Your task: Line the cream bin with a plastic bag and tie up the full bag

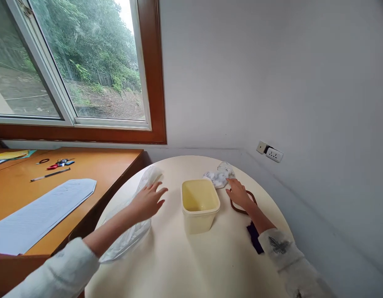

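Observation:
A pale yellow plastic bin stands upright near the middle of the round table, and its inside looks bare. To its left my left hand hovers with fingers spread, holding nothing, over a clear plastic bag that lies along the table's left side. My right hand is over on the bin's right, fingers apart. It is above a brown-rimmed lid or frame and close to crumpled white paper or plastic. A dark purple cloth or packet lies partly hidden under my right forearm.
The round cream table meets the wall at the back. An orange wooden desk stands on the left with paper sheets, a pen and small red and blue items. A wall socket is at right.

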Demonstrator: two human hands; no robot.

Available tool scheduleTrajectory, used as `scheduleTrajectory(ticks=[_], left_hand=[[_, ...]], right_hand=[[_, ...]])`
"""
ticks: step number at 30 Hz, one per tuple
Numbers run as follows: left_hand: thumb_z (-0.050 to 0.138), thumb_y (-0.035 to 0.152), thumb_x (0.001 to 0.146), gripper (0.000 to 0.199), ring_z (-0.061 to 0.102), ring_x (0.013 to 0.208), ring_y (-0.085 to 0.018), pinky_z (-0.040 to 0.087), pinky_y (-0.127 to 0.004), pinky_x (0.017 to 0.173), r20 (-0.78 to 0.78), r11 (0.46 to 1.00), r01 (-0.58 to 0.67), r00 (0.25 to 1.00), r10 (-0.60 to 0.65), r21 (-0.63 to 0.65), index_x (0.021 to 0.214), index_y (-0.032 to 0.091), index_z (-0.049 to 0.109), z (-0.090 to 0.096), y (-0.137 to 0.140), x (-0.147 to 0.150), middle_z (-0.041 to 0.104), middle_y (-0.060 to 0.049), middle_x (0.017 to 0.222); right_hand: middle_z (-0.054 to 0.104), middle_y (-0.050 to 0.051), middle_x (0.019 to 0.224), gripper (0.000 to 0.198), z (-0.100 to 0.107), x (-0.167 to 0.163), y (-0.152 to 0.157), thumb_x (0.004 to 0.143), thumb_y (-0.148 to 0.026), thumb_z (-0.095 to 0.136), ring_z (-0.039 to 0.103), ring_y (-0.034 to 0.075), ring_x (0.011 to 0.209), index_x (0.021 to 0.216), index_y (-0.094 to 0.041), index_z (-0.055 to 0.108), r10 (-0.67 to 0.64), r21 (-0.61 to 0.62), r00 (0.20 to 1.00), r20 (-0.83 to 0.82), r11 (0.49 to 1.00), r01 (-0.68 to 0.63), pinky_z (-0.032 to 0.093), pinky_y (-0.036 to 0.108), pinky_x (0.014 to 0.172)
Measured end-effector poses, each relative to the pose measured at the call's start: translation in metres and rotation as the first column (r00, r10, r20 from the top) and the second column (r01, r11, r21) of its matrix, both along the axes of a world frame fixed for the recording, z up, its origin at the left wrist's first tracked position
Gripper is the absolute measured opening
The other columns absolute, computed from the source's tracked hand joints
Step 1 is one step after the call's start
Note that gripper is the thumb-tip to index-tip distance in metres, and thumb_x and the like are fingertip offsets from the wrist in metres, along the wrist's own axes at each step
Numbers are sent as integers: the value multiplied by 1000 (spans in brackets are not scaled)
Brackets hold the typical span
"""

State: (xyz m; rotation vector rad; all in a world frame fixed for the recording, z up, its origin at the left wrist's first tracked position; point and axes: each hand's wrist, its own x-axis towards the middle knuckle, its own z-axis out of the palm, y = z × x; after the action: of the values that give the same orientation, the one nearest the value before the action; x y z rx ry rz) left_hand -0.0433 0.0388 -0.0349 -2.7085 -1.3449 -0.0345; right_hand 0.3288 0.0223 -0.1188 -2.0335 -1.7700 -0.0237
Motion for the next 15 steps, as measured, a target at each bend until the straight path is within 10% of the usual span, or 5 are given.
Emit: scheduleTrajectory(ticks=[8,15], left_hand=[[34,35,89,35,62,97,-23,53,-37,77,371,991,-64,923,102,-114,116,24,52,-49,-69,-20,49,-11,128],[41,32,88,25,60,104,-21,52,-33,84,608,995,-21,791,73,-93,107,25,57,-78,-118,1,57,-11,117]], right_hand=[[53,10,120,33,4,23,61,89,-31,48,55,20,103,119,-18,50,-275,13,906,-322,955,295,46,40,86],[55,8,116,28,15,18,83,89,-32,50,57,18,96,113,-19,53,-211,71,871,-444,961,269,49,38,82]])
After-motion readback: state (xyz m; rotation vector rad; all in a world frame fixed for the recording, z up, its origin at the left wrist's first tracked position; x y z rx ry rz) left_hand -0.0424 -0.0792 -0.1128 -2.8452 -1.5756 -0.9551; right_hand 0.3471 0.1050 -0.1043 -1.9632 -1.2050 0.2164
